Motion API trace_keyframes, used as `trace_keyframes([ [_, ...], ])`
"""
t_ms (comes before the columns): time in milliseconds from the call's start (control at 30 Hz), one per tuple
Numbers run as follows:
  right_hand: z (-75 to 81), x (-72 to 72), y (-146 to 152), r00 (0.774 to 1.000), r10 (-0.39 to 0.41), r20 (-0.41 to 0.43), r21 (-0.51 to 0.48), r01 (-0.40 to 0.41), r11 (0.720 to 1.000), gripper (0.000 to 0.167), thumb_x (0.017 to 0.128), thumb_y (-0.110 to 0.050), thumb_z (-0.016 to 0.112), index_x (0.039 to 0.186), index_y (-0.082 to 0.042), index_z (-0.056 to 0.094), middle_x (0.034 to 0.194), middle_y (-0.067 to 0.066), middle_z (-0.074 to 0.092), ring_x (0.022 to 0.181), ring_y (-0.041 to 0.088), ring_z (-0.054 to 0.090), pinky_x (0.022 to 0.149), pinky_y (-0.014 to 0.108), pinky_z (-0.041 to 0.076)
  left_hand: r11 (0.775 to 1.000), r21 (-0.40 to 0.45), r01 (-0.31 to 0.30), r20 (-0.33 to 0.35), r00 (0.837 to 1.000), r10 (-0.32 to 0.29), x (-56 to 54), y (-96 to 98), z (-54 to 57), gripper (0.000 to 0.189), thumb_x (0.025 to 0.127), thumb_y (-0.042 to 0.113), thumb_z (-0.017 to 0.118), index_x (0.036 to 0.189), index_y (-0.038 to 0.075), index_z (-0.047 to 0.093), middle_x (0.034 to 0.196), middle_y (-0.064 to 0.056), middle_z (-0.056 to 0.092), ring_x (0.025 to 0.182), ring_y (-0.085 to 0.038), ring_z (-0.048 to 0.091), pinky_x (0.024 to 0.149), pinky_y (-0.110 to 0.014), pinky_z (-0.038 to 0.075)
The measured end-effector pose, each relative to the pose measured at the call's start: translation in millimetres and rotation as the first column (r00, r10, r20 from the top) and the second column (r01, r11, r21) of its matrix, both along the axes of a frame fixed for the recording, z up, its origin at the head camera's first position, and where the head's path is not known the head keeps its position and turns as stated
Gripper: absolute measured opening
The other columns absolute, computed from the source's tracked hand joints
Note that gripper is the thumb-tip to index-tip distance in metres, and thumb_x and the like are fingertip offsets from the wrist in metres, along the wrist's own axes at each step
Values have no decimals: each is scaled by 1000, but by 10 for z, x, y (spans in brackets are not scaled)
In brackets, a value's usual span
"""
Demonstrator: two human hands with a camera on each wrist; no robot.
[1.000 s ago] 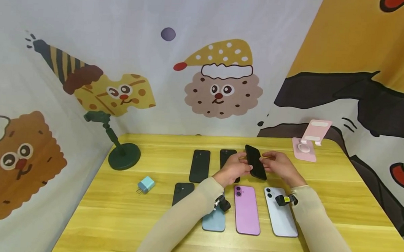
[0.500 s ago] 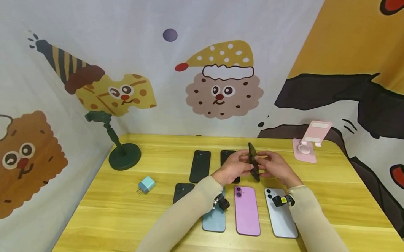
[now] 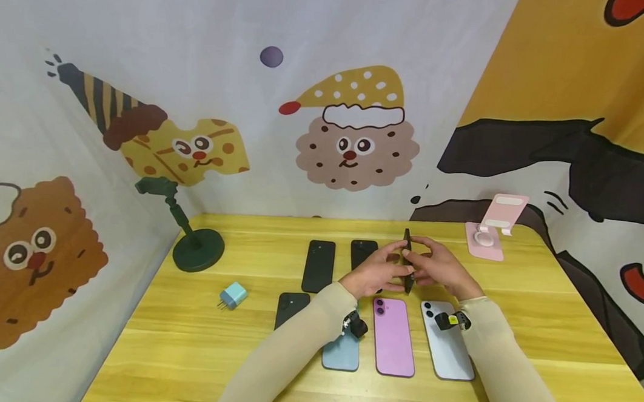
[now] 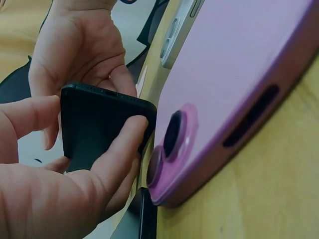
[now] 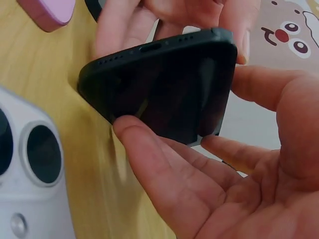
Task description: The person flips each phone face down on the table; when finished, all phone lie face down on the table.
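Between my two hands a black smartphone (image 5: 164,94) stands on edge, nearly side-on in the head view. My left hand (image 3: 374,273) grips it from the left, fingertips along its edges. From the other side, my right hand (image 3: 441,270) holds it too, thumb at the lower edge. The right wrist view shows its charging port and dark glossy face. Just in front lie a pink phone (image 3: 395,338) and a white phone (image 3: 448,350), cameras up. A black phone (image 3: 363,250) behind my left hand is partly hidden.
Another black phone (image 3: 318,266) lies back left, a dark phone (image 3: 291,307) and a blue phone (image 3: 341,354) partly under the left forearm. A light-blue charger plug (image 3: 234,295), a green stand (image 3: 198,250) and a pink phone stand (image 3: 485,240) rest on the wooden table (image 3: 171,363).
The held phone has turned from showing its dark face to nearly edge-on in the head view. My right hand has shifted slightly left, and both hands are closer together around it.
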State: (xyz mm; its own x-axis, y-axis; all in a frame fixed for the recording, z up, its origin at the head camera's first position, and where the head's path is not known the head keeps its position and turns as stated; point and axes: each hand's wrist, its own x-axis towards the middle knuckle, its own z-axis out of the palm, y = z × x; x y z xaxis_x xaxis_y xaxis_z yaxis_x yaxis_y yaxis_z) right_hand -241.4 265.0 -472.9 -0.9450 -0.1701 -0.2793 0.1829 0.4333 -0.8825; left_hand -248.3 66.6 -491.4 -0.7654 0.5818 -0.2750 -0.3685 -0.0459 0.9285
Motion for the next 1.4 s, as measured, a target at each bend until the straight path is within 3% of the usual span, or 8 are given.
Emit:
trace_keyframes([
  [167,6,-1,6,1000,-5,-6,-34,5,999,77,106,-22,65,167,-5,23,134,36,62,91,30,78,78,45,67,999,-18,29,-11,1000,-29,14,21,5,72,102,9,70,163,34,41,170,-9,34,135,-36,61,107,-61,54],
  [367,-6,15,39,999,-28,-35,-30,27,999,71,104,-11,59,165,1,25,137,40,58,96,32,77,75,46,67,998,-55,28,-39,999,-31,33,25,17,64,103,14,70,160,32,47,169,-8,36,139,-35,58,109,-60,53],
  [533,14,35,41,997,-69,-45,-47,66,997,72,103,-10,58,165,0,24,144,42,52,106,43,74,76,48,67,997,-69,-18,-64,998,13,39,-17,52,60,103,17,71,159,24,50,162,-6,46,136,-34,60,107,-58,55],
  [800,124,77,-31,986,-133,-102,-52,128,990,69,102,-9,56,165,-4,27,148,40,52,115,47,71,80,49,66,984,-14,-177,-45,983,176,7,-143,39,63,99,9,70,158,14,50,143,-6,59,126,-24,65,104,-55,58],
  [967,171,130,-89,979,-154,-134,-61,146,987,68,103,-9,57,165,-6,29,151,38,51,119,51,68,81,50,66,984,34,-174,-7,985,175,9,-221,2,70,96,4,67,161,17,45,131,-4,61,116,-21,67,103,-57,58],
  [1167,196,173,-163,975,-153,-163,-102,137,985,69,103,-7,57,165,-5,28,152,38,50,120,53,67,82,52,66,984,74,-165,-4,986,165,19,-288,24,66,97,2,66,157,23,50,117,-3,59,102,-20,64,99,-59,60],
  [1400,178,165,-157,978,-139,-158,-60,130,990,69,105,-10,59,167,-8,27,148,36,53,111,43,71,84,49,66,981,79,-179,-29,983,182,15,-325,48,60,101,6,65,156,24,51,115,-3,56,104,-21,61,90,-52,64],
])
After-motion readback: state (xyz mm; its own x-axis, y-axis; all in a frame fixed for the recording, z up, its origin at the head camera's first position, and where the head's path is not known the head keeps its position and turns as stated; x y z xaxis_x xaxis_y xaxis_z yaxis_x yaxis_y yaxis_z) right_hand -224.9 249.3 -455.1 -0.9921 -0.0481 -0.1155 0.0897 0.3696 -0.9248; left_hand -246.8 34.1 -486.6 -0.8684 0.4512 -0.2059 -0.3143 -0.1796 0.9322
